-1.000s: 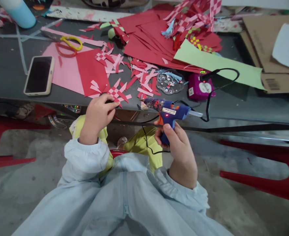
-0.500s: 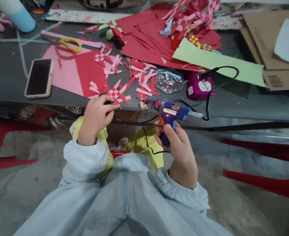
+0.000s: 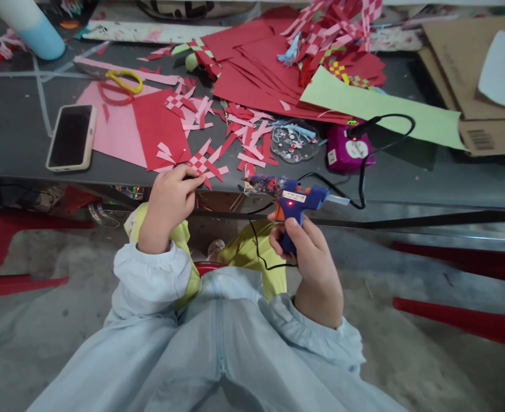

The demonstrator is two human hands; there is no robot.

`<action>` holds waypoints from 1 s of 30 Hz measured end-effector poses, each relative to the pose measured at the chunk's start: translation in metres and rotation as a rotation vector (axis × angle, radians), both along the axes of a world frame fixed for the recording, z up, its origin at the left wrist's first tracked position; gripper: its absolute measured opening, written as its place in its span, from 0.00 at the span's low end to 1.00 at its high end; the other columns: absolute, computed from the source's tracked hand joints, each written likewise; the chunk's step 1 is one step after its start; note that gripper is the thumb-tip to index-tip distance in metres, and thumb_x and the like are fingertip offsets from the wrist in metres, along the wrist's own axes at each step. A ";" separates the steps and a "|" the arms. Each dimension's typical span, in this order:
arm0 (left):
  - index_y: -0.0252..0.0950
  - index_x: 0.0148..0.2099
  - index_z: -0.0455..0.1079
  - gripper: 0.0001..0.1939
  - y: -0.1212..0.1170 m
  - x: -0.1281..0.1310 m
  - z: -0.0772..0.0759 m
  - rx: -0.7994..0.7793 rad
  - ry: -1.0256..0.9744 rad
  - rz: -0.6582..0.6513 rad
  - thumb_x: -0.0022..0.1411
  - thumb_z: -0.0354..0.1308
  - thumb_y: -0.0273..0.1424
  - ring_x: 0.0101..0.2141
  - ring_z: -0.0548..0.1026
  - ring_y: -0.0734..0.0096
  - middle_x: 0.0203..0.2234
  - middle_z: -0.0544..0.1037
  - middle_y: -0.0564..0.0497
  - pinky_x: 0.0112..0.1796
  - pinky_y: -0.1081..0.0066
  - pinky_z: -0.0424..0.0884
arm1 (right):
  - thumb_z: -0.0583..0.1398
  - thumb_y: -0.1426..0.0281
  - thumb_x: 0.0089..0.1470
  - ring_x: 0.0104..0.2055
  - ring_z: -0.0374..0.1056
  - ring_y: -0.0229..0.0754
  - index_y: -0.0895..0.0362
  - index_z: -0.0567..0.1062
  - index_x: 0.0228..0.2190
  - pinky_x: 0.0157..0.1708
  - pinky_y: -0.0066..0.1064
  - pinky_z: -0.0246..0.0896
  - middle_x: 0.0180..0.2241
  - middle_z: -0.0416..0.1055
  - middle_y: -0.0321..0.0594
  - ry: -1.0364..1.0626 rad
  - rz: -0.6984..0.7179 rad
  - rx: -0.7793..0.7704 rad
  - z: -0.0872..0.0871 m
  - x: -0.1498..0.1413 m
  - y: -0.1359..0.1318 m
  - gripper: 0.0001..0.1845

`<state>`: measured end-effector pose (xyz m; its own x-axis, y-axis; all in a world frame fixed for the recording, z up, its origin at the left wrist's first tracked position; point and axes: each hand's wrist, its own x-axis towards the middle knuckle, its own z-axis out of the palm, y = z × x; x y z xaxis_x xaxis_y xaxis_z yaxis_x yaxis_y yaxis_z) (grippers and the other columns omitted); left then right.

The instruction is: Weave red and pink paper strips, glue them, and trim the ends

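My right hand (image 3: 307,246) is wrapped round the handle of a blue hot glue gun (image 3: 295,197), a finger by its orange trigger. A small red light glows on its side, a glue stick sticks out of the back, and the tangle-coated nozzle points left over the table edge. At the front edge of the table lies a red and pink woven paper piece (image 3: 201,163) with loose strip ends. My left hand (image 3: 170,197) has its fingers drawn together on that piece's near left side; the thumb is hard to see.
A phone (image 3: 71,137), scissors (image 3: 121,86) and red card (image 3: 160,129) lie left. Paper strips (image 3: 252,134), a clear dish of beads (image 3: 295,143) and a purple power adapter (image 3: 350,150) with a black cable sit ahead. Red sheets (image 3: 252,68) and cardboard (image 3: 475,68) lie behind.
My left fingers have drawn closer together at the woven paper piece. The glue gun in my right hand has shifted slightly left. The view has moved a little.
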<state>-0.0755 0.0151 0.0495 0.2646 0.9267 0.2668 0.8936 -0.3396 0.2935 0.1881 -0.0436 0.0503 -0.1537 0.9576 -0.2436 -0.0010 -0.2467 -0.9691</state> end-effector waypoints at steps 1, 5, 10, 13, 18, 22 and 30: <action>0.41 0.47 0.79 0.20 0.000 0.000 0.000 0.001 0.005 -0.002 0.57 0.51 0.22 0.45 0.75 0.59 0.45 0.79 0.46 0.45 0.58 0.69 | 0.55 0.51 0.60 0.17 0.55 0.32 0.57 0.70 0.39 0.16 0.26 0.46 0.17 0.62 0.30 0.002 0.002 0.000 0.000 0.000 0.000 0.21; 0.43 0.45 0.80 0.21 -0.002 -0.001 0.000 -0.016 0.010 -0.014 0.56 0.52 0.20 0.48 0.75 0.58 0.48 0.78 0.46 0.47 0.57 0.69 | 0.55 0.53 0.61 0.17 0.54 0.32 0.57 0.71 0.40 0.17 0.25 0.47 0.17 0.62 0.30 0.016 0.017 0.010 -0.002 0.000 0.000 0.19; 0.44 0.43 0.81 0.24 -0.002 -0.004 0.001 -0.051 -0.027 -0.019 0.53 0.50 0.18 0.48 0.75 0.59 0.49 0.78 0.47 0.48 0.56 0.69 | 0.55 0.53 0.61 0.17 0.55 0.32 0.57 0.70 0.40 0.17 0.25 0.48 0.17 0.63 0.30 0.033 0.033 0.016 -0.004 0.000 0.001 0.19; 0.42 0.37 0.81 0.22 0.000 -0.004 0.003 -0.054 -0.101 0.021 0.52 0.48 0.19 0.47 0.76 0.61 0.46 0.80 0.50 0.49 0.58 0.70 | 0.55 0.52 0.60 0.17 0.55 0.32 0.57 0.70 0.39 0.16 0.25 0.47 0.17 0.63 0.30 0.024 0.028 0.016 -0.004 0.001 0.002 0.21; 0.39 0.30 0.74 0.16 0.007 -0.002 0.004 -0.032 -0.271 0.128 0.51 0.45 0.21 0.37 0.78 0.65 0.32 0.82 0.51 0.42 0.64 0.72 | 0.56 0.50 0.59 0.16 0.54 0.31 0.57 0.71 0.40 0.15 0.24 0.45 0.17 0.62 0.30 0.027 0.031 -0.009 -0.003 0.003 0.003 0.22; 0.38 0.33 0.72 0.16 0.012 0.001 0.006 0.039 -0.306 0.130 0.53 0.45 0.20 0.38 0.77 0.66 0.33 0.80 0.50 0.43 0.65 0.71 | 0.56 0.50 0.59 0.16 0.54 0.31 0.57 0.71 0.39 0.14 0.24 0.46 0.16 0.62 0.30 0.032 0.033 -0.001 -0.004 0.004 0.003 0.22; 0.38 0.46 0.71 0.10 0.017 0.021 0.007 0.081 -0.116 0.012 0.63 0.53 0.29 0.48 0.72 0.60 0.45 0.75 0.45 0.50 0.61 0.67 | 0.56 0.51 0.59 0.16 0.54 0.31 0.57 0.71 0.39 0.15 0.24 0.46 0.17 0.63 0.30 0.022 0.025 0.013 -0.002 0.006 0.001 0.21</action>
<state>-0.0543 0.0323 0.0567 0.2167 0.9037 0.3693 0.8595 -0.3560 0.3668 0.1938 -0.0426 0.0482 -0.1831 0.9565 -0.2272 -0.0160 -0.2340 -0.9721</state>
